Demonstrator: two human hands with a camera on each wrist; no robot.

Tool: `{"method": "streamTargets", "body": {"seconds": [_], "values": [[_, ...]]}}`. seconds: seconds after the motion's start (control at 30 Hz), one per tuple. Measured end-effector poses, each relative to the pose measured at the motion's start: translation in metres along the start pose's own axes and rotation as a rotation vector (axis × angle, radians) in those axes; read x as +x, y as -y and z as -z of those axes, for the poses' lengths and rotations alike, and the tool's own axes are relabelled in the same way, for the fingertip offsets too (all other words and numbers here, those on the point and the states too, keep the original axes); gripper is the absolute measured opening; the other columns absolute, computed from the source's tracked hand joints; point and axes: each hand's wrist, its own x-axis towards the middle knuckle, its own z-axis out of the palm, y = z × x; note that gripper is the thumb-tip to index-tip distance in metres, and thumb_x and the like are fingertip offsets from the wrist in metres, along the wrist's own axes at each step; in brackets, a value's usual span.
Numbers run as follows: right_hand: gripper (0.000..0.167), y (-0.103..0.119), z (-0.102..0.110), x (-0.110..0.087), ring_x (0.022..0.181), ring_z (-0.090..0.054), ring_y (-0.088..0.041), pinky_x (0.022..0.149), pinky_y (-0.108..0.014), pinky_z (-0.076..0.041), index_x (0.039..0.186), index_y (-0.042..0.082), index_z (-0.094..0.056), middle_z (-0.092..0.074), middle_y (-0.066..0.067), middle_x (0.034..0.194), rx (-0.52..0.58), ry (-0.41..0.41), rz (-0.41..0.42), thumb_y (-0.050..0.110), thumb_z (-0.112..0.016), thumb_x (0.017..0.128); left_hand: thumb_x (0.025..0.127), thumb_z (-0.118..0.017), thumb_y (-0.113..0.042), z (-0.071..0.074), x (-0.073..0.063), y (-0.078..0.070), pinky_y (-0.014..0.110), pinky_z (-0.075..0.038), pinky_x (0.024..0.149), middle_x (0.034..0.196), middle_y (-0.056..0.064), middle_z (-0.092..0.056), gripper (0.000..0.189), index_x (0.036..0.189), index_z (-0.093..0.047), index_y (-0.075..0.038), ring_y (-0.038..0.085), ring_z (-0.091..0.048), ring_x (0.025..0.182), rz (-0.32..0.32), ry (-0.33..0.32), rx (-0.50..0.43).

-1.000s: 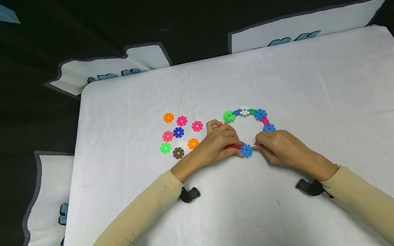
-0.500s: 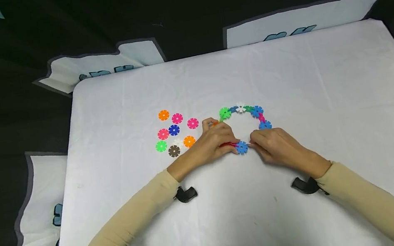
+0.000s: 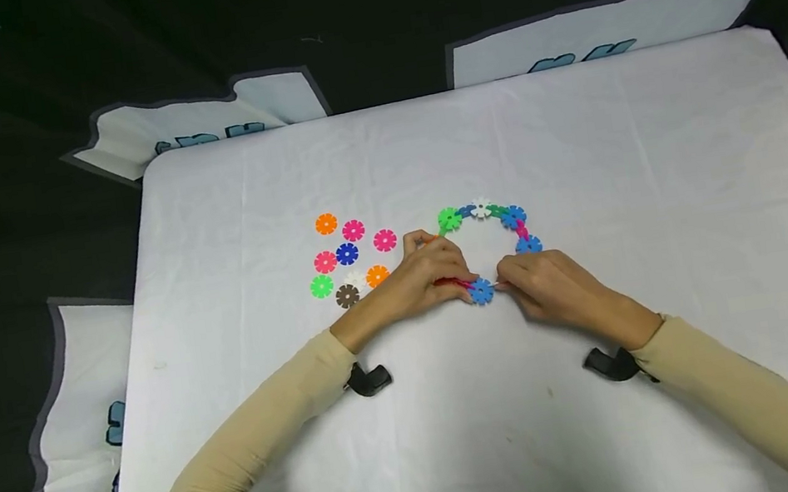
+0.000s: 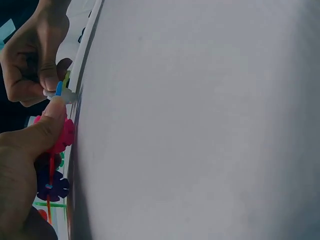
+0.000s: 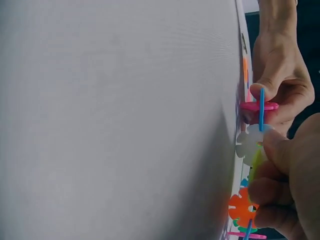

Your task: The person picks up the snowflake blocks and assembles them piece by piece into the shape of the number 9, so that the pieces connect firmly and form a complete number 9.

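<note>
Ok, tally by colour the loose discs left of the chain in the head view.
Orange discs: 2
Pink discs: 3
Dark blue disc: 1
Green disc: 1
White disc: 1
Brown disc: 1
Total visible: 9

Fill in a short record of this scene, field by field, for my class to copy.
Surface: white-covered table
Left grip: pinches a pink disc
Right grip: pinches a white disc
Between them: blue disc, touching the pink one; whether the white one is locked in is unclear
Linked: curved chain of notched discs, partly hidden by the grips
Separate: nine loose discs visible, left of the chain
Separate colours: three pinkish, two orange, one each blue, green, white, brown
</note>
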Motion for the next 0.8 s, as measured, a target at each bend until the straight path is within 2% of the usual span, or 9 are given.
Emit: {"method": "streamTargets", "body": {"seconds": [0.17,0.47,0.6,0.8], "values": [[0.026,0.001,0.002,0.000,0.051,-0.035,-0.006,0.050,-0.020,-0.032,0.072,0.008,-0.052,-0.038,0.004,0.058,0.000,0.011,-0.040,0.002,-0.077,0.079,0.080,-0.080,-0.030,0.002,0.001,0.000,0.047,-0.021,0.102,0.089,-0.007,-0.072,0.025,0.101,-0.079,-0.016,0.012,-0.056,0.104,0.013,0.016,0.022],[0.012,0.000,0.011,-0.001,0.055,-0.045,-0.005,0.054,-0.023,-0.041,0.079,0.009,-0.064,-0.061,0.003,0.067,0.076,0.029,-0.175,0.007,-0.074,0.085,0.078,-0.082,-0.031,0.006,0.006,-0.003,0.046,-0.019,0.102,0.086,-0.009,-0.071,0.025,0.099,-0.080,-0.019,0.010,-0.056,0.103,0.054,0.005,0.004],[0.011,-0.001,0.013,-0.001,0.056,-0.046,-0.005,0.055,-0.023,-0.042,0.080,0.009,-0.064,-0.062,0.003,0.068,0.085,0.049,-0.173,0.007,-0.072,0.087,0.079,-0.080,-0.034,0.008,0.006,-0.004,0.046,-0.019,0.103,0.087,-0.009,-0.070,0.026,0.101,-0.079,-0.020,0.010,-0.055,0.104,0.058,0.025,0.025],[0.013,-0.004,0.016,-0.004,0.059,-0.050,-0.005,0.056,-0.025,-0.045,0.081,0.008,-0.064,-0.066,0.001,0.073,0.096,0.045,-0.167,-0.001,-0.073,0.083,0.079,-0.081,-0.031,0.015,0.004,-0.002,0.047,-0.019,0.104,0.086,-0.008,-0.070,0.024,0.100,-0.079,-0.019,0.011,-0.055,0.103,0.071,0.027,0.049]]}}
